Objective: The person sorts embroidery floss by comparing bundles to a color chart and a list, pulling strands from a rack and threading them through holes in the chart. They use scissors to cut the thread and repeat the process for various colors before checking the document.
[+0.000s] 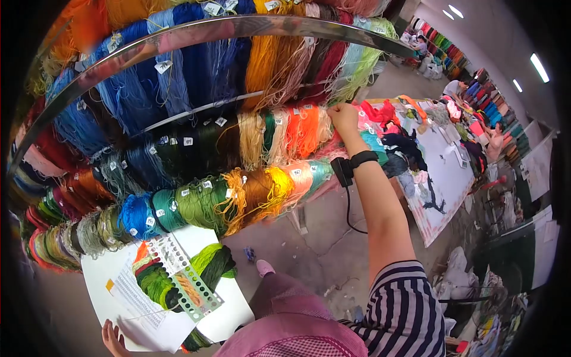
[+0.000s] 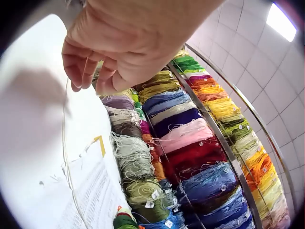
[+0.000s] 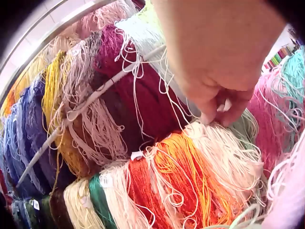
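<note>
Above the white board [image 1: 238, 303] at the lower left is the left hand [image 1: 112, 338]. In the left wrist view the left hand [image 2: 119, 47] has bent fingers, and a thin pale thread [image 2: 64, 129] runs down from its fingertips over a printed sheet [image 2: 90, 195]. The right hand [image 1: 345, 122] reaches out to the far end of the middle rack row. Seen from the right wrist, the right hand [image 3: 219, 57] pinches a small white piece [image 3: 226, 104], which may be a tag or thread, just above a pale pink skein [image 3: 224, 148]. An orange skein [image 3: 178, 157] hangs beside it.
Curved metal rails [image 1: 238, 27] carry rows of coloured skeins. On the board lie a hole-punched card [image 1: 184, 276] and green skeins [image 1: 157, 285]. A white table [image 1: 443, 172] with loose yarn stands at the right. Other people [image 1: 455, 89] are farther back.
</note>
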### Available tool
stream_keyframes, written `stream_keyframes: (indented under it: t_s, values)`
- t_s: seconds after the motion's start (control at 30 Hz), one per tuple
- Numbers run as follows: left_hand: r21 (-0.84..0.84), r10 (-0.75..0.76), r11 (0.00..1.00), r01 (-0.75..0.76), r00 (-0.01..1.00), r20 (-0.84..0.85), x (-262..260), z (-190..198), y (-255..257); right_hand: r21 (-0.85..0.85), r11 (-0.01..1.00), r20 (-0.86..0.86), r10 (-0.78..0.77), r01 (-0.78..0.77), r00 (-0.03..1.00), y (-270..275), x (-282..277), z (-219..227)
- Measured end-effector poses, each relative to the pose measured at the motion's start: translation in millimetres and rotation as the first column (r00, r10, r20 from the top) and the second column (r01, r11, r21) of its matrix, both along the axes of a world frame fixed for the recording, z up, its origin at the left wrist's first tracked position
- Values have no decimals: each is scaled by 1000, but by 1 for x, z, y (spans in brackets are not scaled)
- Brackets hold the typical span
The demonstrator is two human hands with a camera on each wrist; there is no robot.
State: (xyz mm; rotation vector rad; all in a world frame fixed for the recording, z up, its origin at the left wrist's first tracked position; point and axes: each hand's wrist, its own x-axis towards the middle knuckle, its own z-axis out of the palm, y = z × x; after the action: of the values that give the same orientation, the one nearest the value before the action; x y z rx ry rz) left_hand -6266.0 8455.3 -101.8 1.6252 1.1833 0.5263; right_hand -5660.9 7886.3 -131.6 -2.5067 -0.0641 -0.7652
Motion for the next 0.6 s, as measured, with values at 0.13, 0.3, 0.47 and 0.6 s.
stream_keyframes:
  t_s: [0.13,0.3,0.47,0.6]
  values:
    - [-30,-8,1000,9,1000,23,-9,-23,28,101,995,-51,-14,19,999,-15,9,-12]
    - [-148,102,984,-97,995,21,-49,-94,110,781,596,-82,397,-188,914,-8,-39,10]
    - [-104,35,994,-32,999,27,-25,-82,93,907,394,-62,472,-147,880,2,-102,25]
    - [-73,-92,993,95,995,51,-2,-73,86,719,673,-113,359,-173,927,-7,-131,15]
